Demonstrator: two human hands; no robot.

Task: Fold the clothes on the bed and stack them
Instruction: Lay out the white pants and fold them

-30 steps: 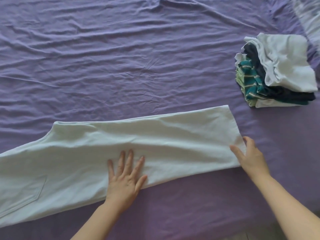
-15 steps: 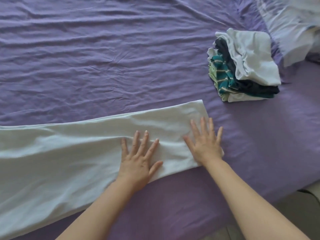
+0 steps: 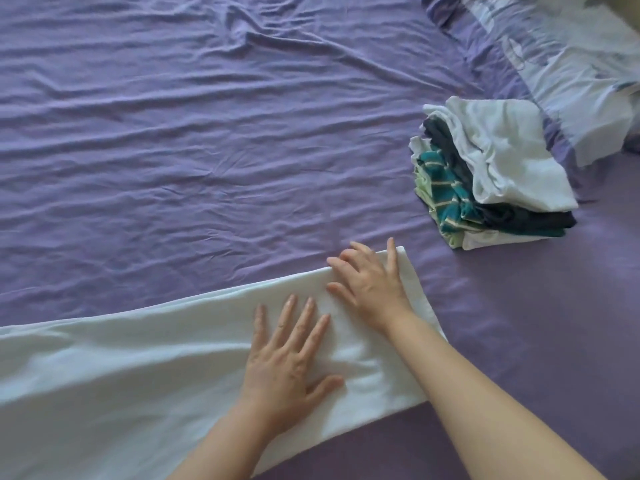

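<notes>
garment: long pale white cotton trousers (image 3: 138, 375), probably, flat on the purple wrinkled bed sheet (image 3: 207, 150), long axis left-right
hands: left hand (image 3: 287, 368) and right hand (image 3: 370, 285) both splayed flat, gripping nothing
hem end: under right hand
stack: folded clothes pile (image 3: 491, 174) far right

One head-worn camera looks forward and steeply down from close above the near edge of the purple bed (image 3: 173, 161). Both forearms enter from the bottom of the frame, and the view reaches to a patterned pillow (image 3: 568, 64) at top right.
</notes>
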